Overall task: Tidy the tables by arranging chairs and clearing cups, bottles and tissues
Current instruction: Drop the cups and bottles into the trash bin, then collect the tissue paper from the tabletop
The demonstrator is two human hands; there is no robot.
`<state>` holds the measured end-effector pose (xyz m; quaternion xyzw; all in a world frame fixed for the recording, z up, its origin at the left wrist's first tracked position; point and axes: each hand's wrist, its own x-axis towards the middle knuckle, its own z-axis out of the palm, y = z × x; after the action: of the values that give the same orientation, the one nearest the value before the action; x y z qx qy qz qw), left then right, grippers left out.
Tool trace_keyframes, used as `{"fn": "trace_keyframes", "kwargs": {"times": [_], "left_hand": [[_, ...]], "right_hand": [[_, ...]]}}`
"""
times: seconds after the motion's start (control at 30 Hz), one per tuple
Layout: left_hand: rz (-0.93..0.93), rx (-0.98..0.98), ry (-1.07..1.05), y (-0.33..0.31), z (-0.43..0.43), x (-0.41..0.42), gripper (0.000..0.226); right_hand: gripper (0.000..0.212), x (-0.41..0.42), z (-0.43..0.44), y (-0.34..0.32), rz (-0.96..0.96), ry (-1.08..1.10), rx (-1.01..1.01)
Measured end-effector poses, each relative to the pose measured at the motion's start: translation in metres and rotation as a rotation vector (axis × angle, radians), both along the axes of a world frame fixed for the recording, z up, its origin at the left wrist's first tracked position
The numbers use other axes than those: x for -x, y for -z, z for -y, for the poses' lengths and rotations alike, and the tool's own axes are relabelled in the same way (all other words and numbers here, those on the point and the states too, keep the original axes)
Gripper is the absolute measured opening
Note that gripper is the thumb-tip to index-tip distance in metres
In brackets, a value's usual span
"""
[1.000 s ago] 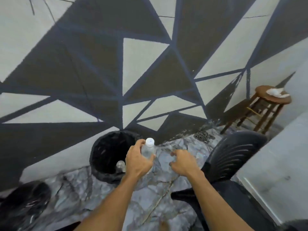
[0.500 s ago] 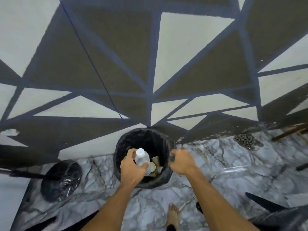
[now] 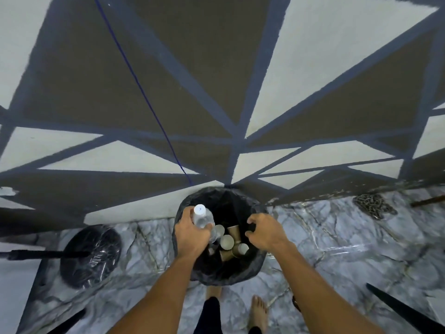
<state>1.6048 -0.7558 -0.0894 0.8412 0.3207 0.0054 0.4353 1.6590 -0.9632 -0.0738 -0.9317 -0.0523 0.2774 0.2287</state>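
My left hand (image 3: 191,235) grips a clear plastic bottle (image 3: 203,219) with a white cap, upright over the left side of a black-lined bin (image 3: 252,271). Inside the bin lie several brown paper cups (image 3: 227,242). My right hand (image 3: 265,231) hovers over the bin's right rim with fingers loosely curled and holds nothing that I can see. The bin stands on the marble floor against the painted wall, directly in front of my bare feet (image 3: 257,312).
A round black table base (image 3: 90,255) with a black pole stands on the floor to the left. A heap of chain (image 3: 373,208) lies by the wall at right. A dark chair edge (image 3: 404,312) cuts into the lower right corner.
I have stepped up to the bin, which has shifted from my left to directly below me. Both hands now hang over its opening, the bottle still in my left hand.
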Motion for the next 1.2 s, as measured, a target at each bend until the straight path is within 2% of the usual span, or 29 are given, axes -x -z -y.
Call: {"fn": "trace_keyframes", "kwargs": {"times": [0.2, 0.47, 0.7, 0.83, 0.97, 1.1, 1.2], "left_hand": [[-0.098, 0.012, 0.084, 0.017, -0.036, -0.044, 0.075], [-0.176, 0.039, 0.361, 0.024, -0.045, -0.066, 0.064], [-0.148, 0.006, 0.714, 0.005, 0.016, -0.076, 0.055], [-0.061, -0.101, 1.052, -0.025, 0.091, -0.070, 0.043], [0.014, -0.145, 1.345, -0.057, 0.183, -0.033, 0.040], [0.105, -0.170, 1.623, -0.074, 0.270, 0.049, 0.047], [0.154, -0.151, 1.839, -0.082, 0.319, 0.130, 0.041]], "right_hand": [[0.041, -0.024, -0.030, 0.001, -0.005, 0.065, 0.048], [0.039, -0.023, -0.055, 0.004, 0.000, 0.158, 0.067], [0.029, 0.013, -0.001, -0.019, 0.029, 0.375, 0.116], [0.045, 0.060, 0.056, -0.040, 0.060, 0.579, 0.130], [0.049, 0.137, 0.118, -0.062, 0.112, 0.823, 0.149], [0.048, 0.245, 0.167, -0.079, 0.150, 1.025, 0.186], [0.040, 0.338, 0.190, -0.086, 0.163, 1.175, 0.216]]}}
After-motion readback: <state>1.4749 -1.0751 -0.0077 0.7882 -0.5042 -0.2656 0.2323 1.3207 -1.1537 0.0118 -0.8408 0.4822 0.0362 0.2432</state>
